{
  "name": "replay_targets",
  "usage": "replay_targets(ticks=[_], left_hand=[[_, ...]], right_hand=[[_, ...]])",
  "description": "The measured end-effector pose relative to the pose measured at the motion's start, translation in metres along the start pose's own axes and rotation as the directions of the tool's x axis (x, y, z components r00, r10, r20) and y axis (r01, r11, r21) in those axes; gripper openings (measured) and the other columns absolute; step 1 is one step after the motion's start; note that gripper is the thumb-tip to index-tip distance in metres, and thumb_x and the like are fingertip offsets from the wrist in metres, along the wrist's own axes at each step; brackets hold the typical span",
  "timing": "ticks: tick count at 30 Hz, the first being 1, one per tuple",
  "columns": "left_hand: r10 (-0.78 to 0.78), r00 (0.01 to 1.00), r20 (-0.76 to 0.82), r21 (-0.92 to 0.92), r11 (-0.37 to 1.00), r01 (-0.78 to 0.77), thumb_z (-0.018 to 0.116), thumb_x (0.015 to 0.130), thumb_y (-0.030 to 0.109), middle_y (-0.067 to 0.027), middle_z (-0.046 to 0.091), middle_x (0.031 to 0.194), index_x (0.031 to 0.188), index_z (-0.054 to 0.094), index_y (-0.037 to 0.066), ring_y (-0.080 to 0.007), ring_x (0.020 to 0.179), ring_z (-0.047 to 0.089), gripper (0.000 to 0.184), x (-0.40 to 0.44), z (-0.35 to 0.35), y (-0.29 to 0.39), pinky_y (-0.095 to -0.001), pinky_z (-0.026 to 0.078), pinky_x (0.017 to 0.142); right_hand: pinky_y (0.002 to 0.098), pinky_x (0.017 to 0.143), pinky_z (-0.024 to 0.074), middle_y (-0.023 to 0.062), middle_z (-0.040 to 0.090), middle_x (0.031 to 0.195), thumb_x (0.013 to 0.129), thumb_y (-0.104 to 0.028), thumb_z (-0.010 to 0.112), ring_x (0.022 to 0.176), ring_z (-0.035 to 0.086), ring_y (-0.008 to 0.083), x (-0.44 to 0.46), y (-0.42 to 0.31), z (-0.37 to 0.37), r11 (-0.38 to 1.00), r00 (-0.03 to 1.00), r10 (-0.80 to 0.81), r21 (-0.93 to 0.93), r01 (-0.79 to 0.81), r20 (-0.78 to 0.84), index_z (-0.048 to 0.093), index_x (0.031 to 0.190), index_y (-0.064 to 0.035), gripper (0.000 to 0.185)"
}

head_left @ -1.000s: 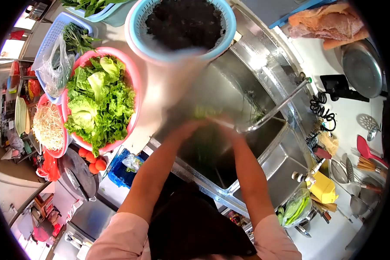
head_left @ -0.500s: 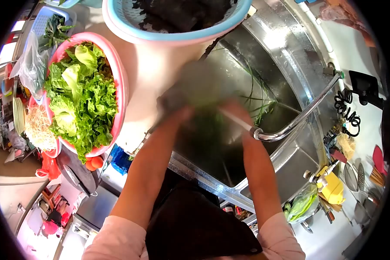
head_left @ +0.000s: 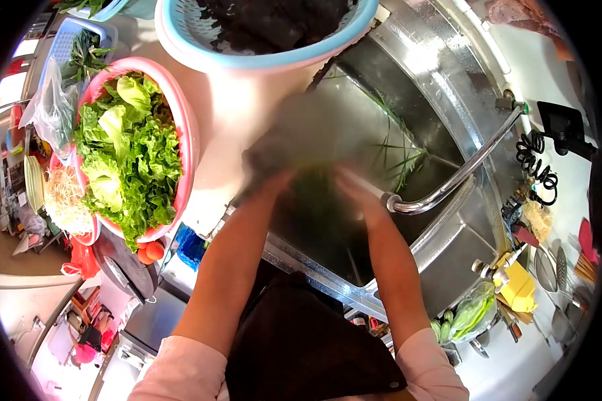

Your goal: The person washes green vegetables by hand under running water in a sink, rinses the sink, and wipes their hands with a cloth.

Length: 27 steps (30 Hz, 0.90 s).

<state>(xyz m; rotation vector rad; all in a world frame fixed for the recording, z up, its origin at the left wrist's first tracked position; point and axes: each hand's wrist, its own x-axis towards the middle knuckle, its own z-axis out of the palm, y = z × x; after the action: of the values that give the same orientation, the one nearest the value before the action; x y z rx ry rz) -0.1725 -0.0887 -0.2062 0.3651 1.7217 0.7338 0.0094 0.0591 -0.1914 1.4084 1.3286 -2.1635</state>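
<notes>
Reaching over the sink [head_left: 443, 127], the left hand [head_left: 277, 183] and right hand [head_left: 356, 188] flank what look like greens [head_left: 316, 184]; through the blur I cannot tell whether either grips. The tap [head_left: 471, 164] ends beside the right hand.

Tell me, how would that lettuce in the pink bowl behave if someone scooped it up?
The lettuce would probably flop and bend, as its leaves look thin and frilly. It is likely light for its size, being a loose, leafy heap. A few leaves might well slip off, since some already hang over the rim of the pink bowl.
</notes>
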Motion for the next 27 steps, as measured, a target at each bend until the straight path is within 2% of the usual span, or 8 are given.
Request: replay_targets(ticks=[3, 7, 10, 15, 19, 21, 24, 27], left_hand=[[0.007, 1.0, 0.006, 0.004, 1.0, -0.007, 0.073, 0.084, 0.033, -0.0092, 0.069, 0.11, 0.121, 0.065, 0.009, -0.0224, 0.105, 0.061, 0.045, 0.0, -0.001, 0.0, -0.0349, 0.049, 0.088], [0.011, 1.0, 0.015, 0.007, 1.0, -0.011, 0.072, 0.084, 0.034, -0.0093, 0.069, 0.109, 0.121, 0.065, 0.009, -0.0225, 0.104, 0.061, 0.045, 0.0, -0.002, -0.002, -0.0354, 0.049, 0.087], [0.016, 1.0, 0.022, 0.013, 1.0, -0.016, 0.072, 0.084, 0.035, -0.0094, 0.069, 0.108, 0.12, 0.066, 0.009, -0.0226, 0.103, 0.062, 0.045, 0.0, -0.002, -0.001, -0.0357, 0.049, 0.087], [0.033, 0.999, 0.037, 0.022, 0.999, -0.034, 0.072, 0.084, 0.035, -0.0095, 0.069, 0.107, 0.119, 0.066, 0.009, -0.0227, 0.101, 0.062, 0.044, 0.0, 0.0, 0.002, -0.0362, 0.049, 0.086], [0.051, 0.997, 0.057, 0.02, 0.998, -0.052, 0.072, 0.085, 0.036, -0.0096, 0.07, 0.105, 0.118, 0.066, 0.009, -0.0228, 0.099, 0.063, 0.044, 0.002, 0.003, 0.004, -0.0367, 0.049, 0.085], [0.07, 0.995, 0.072, 0.02, 0.997, -0.072, 0.072, 0.085, 0.036, -0.0096, 0.07, 0.105, 0.118, 0.067, 0.009, -0.0229, 0.098, 0.063, 0.044, 0.003, 0.006, 0.005, -0.0369, 0.049, 0.085], [0.104, 0.989, 0.1, 0.006, 0.994, -0.106, 0.072, 0.085, 0.037, -0.0097, 0.07, 0.104, 0.118, 0.067, 0.009, -0.0229, 0.097, 0.063, 0.043, 0.008, 0.015, 0.007, -0.0372, 0.049, 0.084], [0.153, 0.98, 0.129, -0.011, 0.988, -0.153, 0.071, 0.085, 0.037, -0.0098, 0.07, 0.103, 0.117, 0.067, 0.009, -0.023, 0.096, 0.064, 0.043, 0.014, 0.024, 0.011, -0.0375, 0.049, 0.084]], right_hand=[[0.0239, 0.082, 0.0471, 0.0055, 0.062, 0.116, 0.096, -0.023, 0.064, 0.105, 0.056, 0.0142, 0.017, 0.019, -0.006, 0.992, 0.99, -0.121, -0.033, 0.124, 0.076, 0.058, 0.128, -0.0053, 0.037], [0.0262, 0.077, 0.0484, 0.0056, 0.065, 0.109, 0.093, -0.028, 0.068, 0.101, 0.058, 0.0149, 0.01, 0.031, 0.009, 0.77, 0.87, -0.491, 0.486, 0.414, 0.037, 0.064, 0.119, -0.0057, 0.035], [0.0276, 0.085, 0.0488, 0.0073, 0.065, 0.114, 0.092, -0.028, 0.067, 0.107, 0.059, 0.0163, 0.016, 0.036, 0.008, 0.685, 0.903, -0.43, 0.658, 0.313, 0.018, 0.064, 0.119, -0.0049, 0.036], [0.0292, 0.104, 0.0417, 0.0095, 0.064, 0.12, 0.097, -0.032, 0.059, 0.116, 0.058, 0.0185, 0.039, 0.063, 0.0, 0.795, 0.811, -0.58, 0.162, 0.584, -0.077, 0.059, 0.126, -0.0021, 0.042], [0.032, 0.104, 0.0421, 0.0108, 0.061, 0.124, 0.1, -0.032, 0.054, 0.118, 0.056, 0.0201, 0.005, 0.034, 0.027, 0.709, 0.675, -0.706, -0.209, 0.674, -0.214, 0.054, 0.132, -0.0011, 0.044], [0.0321, 0.102, 0.0454, 0.0148, 0.047, 0.143, 0.1, -0.023, 0.056, 0.134, 0.043, 0.0224, 0.045, 0.088, 0.019, 0.787, 0.967, -0.227, 0.564, 0.251, -0.115, 0.042, 0.143, -0.0008, 0.051], [0.0287, 0.09, 0.0485, 0.0122, 0.057, 0.127, 0.097, -0.021, 0.062, 0.114, 0.055, 0.019, 0.04, 0.074, 0.018, 0.683, 0.956, -0.258, 0.674, 0.282, -0.138, 0.049, 0.137, -0.0003, 0.047], [0.0276, 0.082, 0.0495, 0.0108, 0.064, 0.113, 0.095, -0.022, 0.065, 0.099, 0.061, 0.017, -0.004, 0.011, 0.014, 0.898, 0.949, -0.189, 0.345, 0.272, -0.253, 0.055, 0.13, -0.0002, 0.043]])
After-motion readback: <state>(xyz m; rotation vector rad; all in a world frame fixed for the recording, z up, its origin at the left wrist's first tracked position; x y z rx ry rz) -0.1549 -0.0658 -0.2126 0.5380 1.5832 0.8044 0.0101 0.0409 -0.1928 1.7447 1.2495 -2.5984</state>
